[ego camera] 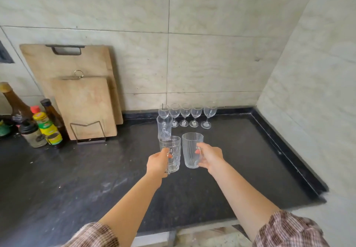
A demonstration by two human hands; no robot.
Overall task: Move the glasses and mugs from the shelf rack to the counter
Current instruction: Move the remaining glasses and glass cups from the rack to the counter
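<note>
My left hand (157, 163) grips the handle of a clear patterned glass mug (172, 153) over the dark counter (96, 179). My right hand (209, 157) grips the handle of a taller ribbed glass mug (190, 148) beside it. The two mugs are upright and nearly touch. Whether they rest on the counter or hang just above it is unclear. Behind them stands another clear mug (164, 126). Several wine glasses (185, 114) line the back of the counter. The shelf rack is out of view.
Two wooden cutting boards (82, 100) lean on the wall in a wire stand at the left. Bottles and jars (41, 127) cluster at the far left. A tiled side wall (312, 111) bounds the counter on the right. The counter's front edge (192, 225) is near me.
</note>
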